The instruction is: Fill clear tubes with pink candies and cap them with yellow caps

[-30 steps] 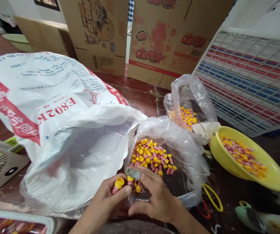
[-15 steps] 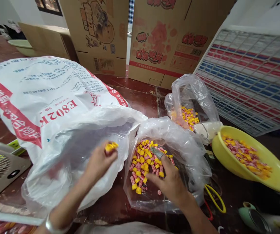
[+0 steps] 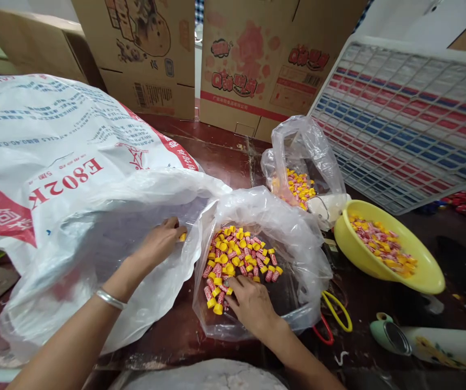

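Note:
My left hand point(image 3: 163, 241) is inside the mouth of a white printed sack point(image 3: 66, 189), its fingers curled, with a yellow cap point(image 3: 182, 237) at the fingertips. Whatever else it holds is hidden. My right hand point(image 3: 253, 304) reaches over the near rim of a clear plastic bag point(image 3: 306, 254). Its thumb and forefinger are apart, touching the heap of small pink-and-white bottles with yellow caps point(image 3: 233, 252). A grey covering shows on one fingertip. The heap lies on the bag's floor, right beside the sack's opening.
Behind stands a second clear bag point(image 3: 304, 135) of similar pieces. A yellow basin point(image 3: 383, 273) with pink and yellow pieces is at the right. A white wire rack point(image 3: 403, 135) and cardboard boxes point(image 3: 237, 65) stand at the back. Scissors point(image 3: 341, 311) and a green-white bottle point(image 3: 391, 333) lie nearer.
My left hand has lowered deeper into the sack's mouth, and less yellow shows in it. The right hand has moved down and left to the heap's near edge. The view has shifted.

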{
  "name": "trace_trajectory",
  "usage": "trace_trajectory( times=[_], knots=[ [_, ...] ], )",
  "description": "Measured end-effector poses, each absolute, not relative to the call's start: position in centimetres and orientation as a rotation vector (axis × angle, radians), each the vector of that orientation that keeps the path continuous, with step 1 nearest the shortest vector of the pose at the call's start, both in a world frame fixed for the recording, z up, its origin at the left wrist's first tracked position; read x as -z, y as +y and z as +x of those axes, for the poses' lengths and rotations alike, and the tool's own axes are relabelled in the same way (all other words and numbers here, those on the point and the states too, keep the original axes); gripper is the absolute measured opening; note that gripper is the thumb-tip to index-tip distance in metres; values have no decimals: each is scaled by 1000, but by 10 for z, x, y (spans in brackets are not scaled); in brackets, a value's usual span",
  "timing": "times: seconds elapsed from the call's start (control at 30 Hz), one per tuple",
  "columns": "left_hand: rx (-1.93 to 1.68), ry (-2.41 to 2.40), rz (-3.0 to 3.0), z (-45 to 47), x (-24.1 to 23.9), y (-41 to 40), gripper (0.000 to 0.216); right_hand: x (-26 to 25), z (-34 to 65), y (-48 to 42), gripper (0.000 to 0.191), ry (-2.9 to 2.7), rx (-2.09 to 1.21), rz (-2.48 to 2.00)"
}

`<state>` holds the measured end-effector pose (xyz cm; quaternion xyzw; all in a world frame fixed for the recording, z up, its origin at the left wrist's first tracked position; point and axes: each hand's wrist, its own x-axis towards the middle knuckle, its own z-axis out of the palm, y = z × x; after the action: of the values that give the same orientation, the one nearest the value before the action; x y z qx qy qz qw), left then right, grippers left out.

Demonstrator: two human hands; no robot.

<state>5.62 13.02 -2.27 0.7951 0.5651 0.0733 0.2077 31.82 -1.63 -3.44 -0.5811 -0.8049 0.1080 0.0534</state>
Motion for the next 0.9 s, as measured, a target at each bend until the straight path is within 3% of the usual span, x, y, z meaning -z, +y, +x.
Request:
trace_trajectory(
  times=[0.13,0.3,0.53,0.6,0.73,0.8,0.9],
  knots=[
    [-307,1570,2123,32,17,105,20,22,331,-13,5,-2090,-437,-1592],
    [-484,1396,1765,31,-5,36,36,-14,329,-9,14,-1641,-687,-1326],
    [-706,1028,1084,74,-22,-18,31,-54,297,0,9,-1958,-635,-963],
    [-774,986,966,81,-21,-22,30,-56,292,0,19,-2066,-645,-868],
    [-883,908,706,95,-21,-28,30,-44,285,-6,73,-2226,-496,-791],
    [-911,875,595,101,-19,-29,32,-34,281,-11,76,-2216,-385,-858],
    [-939,839,527,109,-16,-31,37,-20,273,-14,63,-2131,-295,-928]
  ],
)
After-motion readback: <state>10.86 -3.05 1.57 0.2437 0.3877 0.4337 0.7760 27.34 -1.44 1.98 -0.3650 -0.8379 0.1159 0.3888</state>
